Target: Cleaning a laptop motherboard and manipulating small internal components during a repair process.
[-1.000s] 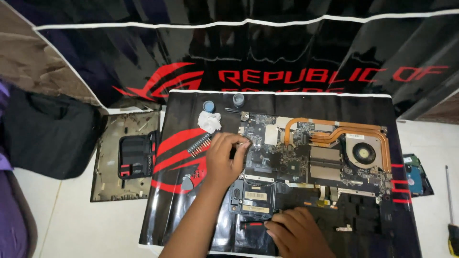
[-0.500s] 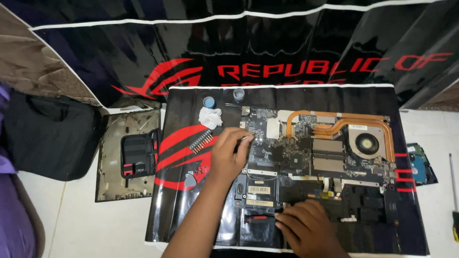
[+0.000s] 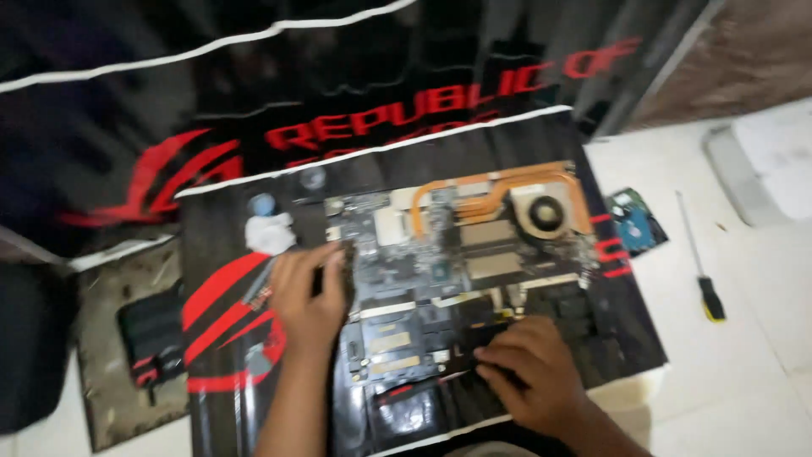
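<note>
White floor, black-and-red mat (image 3: 228,288) | opened laptop (image 3: 457,262) on mat, cover already off, board and copper cooler exposed | left hand (image 3: 309,292) curled on board's left edge | right hand (image 3: 529,372) pinching lower edge | board not yet out

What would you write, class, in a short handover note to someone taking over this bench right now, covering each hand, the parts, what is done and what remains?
Left hand: resting on the left edge of the exposed green laptop motherboard; grip unclear.
Right hand: fingers pressed on the board's dark lower edge; the blur hides any tool.
Parts: board, with copper heat pipes and fan, lies on the black-and-red mat. Yellow-handled screwdriver on the white table, right. Blue-green hard drive beside the mat.
Done: bottom cover off, drive out.
Left: board and cooler are in place.
</note>
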